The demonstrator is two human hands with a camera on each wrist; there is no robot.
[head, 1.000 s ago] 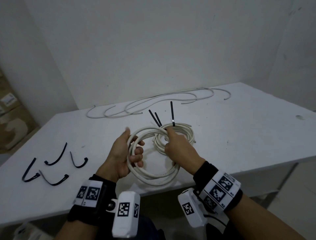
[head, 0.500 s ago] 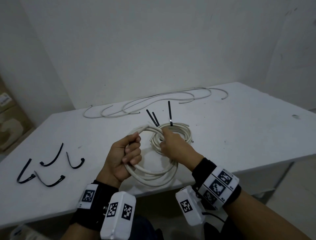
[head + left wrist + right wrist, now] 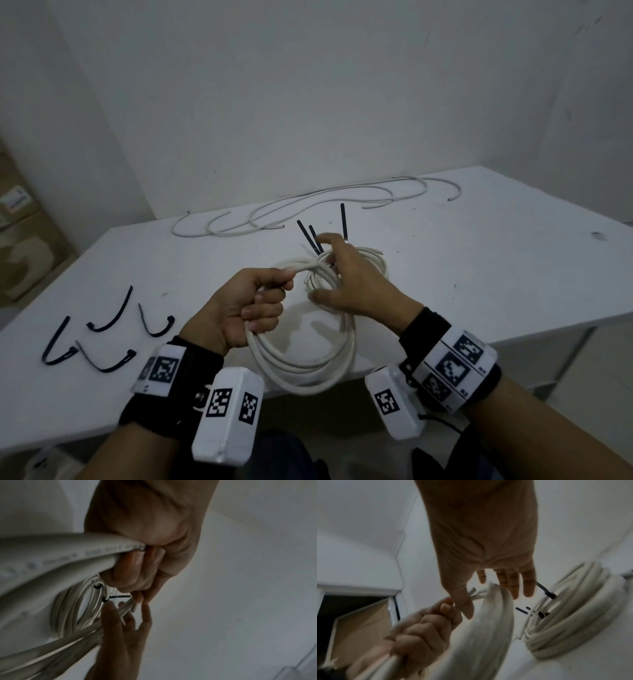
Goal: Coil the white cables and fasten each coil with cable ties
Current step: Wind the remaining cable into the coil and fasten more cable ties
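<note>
Above table edge | left hand point(image 3: 239, 308) fisted round white coil point(image 3: 301, 370) (palm up); right hand point(image 3: 356, 291) fingers spread, empty

We face white table point(image 3: 496, 274), small dark mark near its right edge. Behind it, bare white walls point(image 3: 274, 102) meeting in corner at right. We see cardboard boxes point(image 3: 20, 246) stacked at left. Light dim, even.
</note>
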